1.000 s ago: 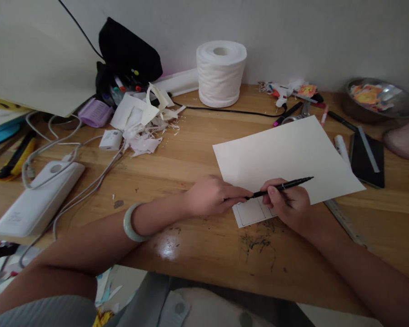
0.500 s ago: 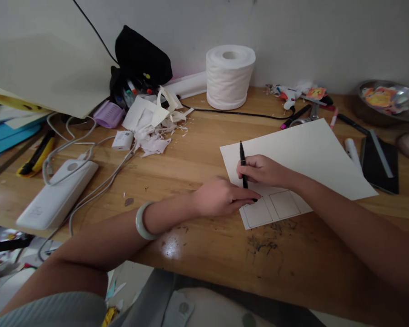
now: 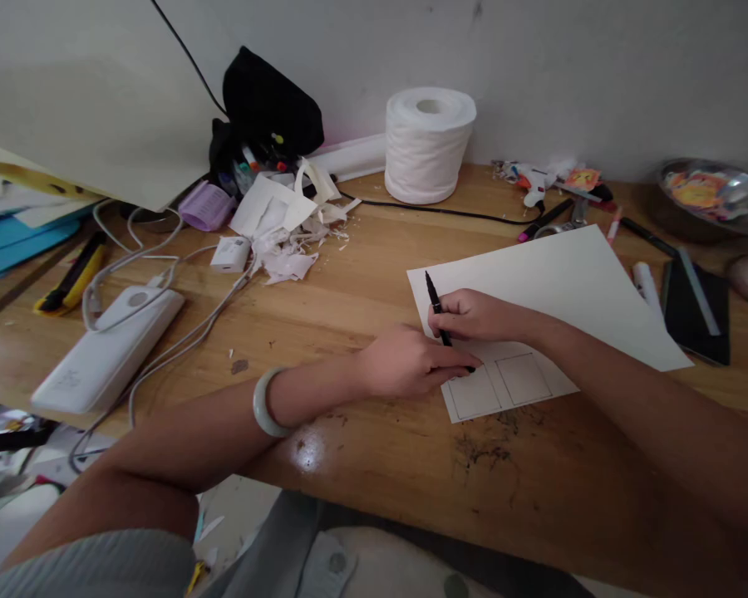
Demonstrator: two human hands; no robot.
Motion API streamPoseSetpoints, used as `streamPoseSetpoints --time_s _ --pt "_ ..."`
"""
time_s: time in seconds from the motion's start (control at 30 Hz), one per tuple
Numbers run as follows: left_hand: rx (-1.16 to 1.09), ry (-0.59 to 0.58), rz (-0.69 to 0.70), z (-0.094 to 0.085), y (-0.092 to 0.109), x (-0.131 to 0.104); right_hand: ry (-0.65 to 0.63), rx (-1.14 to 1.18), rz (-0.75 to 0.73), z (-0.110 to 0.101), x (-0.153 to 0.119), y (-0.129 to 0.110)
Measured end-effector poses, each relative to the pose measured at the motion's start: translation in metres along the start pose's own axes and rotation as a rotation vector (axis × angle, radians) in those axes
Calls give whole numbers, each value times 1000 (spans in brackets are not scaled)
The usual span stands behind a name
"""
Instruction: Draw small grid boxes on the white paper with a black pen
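A cream sheet of paper lies on the wooden desk, with two pencilled squares drawn near its front edge. My right hand grips a black pen, its tip down on the paper just above the left square. My left hand, a pale green bangle on its wrist, lies flat on the desk and presses the paper's near left corner with its fingertips.
A toilet roll stands at the back. Paper scraps, a white power bank with cables and a yellow cutter lie left. Markers, a glue gun, a black notebook and a metal bowl sit right.
My right hand has turned from holding the pen sideways over the squares to standing it upright on the paper, higher up. The left hand has stayed on the corner. The view has shifted slightly.
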State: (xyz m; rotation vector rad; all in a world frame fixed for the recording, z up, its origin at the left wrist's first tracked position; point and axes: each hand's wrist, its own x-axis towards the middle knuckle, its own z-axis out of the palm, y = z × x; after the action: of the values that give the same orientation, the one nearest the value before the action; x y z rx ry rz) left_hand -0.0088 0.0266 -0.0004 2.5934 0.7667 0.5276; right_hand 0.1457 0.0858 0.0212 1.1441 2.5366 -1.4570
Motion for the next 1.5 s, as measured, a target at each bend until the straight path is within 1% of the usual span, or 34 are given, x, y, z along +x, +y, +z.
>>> streamPoseSetpoints --time_s 0.2,0.47,0.6,0.87,1.37,1.43,1.5 --pt "8 16 9 0 0 1 -23 -77 -21 0 1 -1" --pt "12 23 11 0 0 0 23 -146 -27 1 2 -2" --pt "9 29 14 1 -1 1 35 -132 -23 1 1 0" --pt "-14 20 12 2 -1 0 80 -117 -60 1 0 3" --pt "-7 14 8 2 -1 0 63 -128 -51 1 -3 4" --pt "-2 13 10 2 -1 0 85 -96 -46 0 -3 7" --pt "13 11 6 1 -1 0 149 -30 -32 0 -6 10"
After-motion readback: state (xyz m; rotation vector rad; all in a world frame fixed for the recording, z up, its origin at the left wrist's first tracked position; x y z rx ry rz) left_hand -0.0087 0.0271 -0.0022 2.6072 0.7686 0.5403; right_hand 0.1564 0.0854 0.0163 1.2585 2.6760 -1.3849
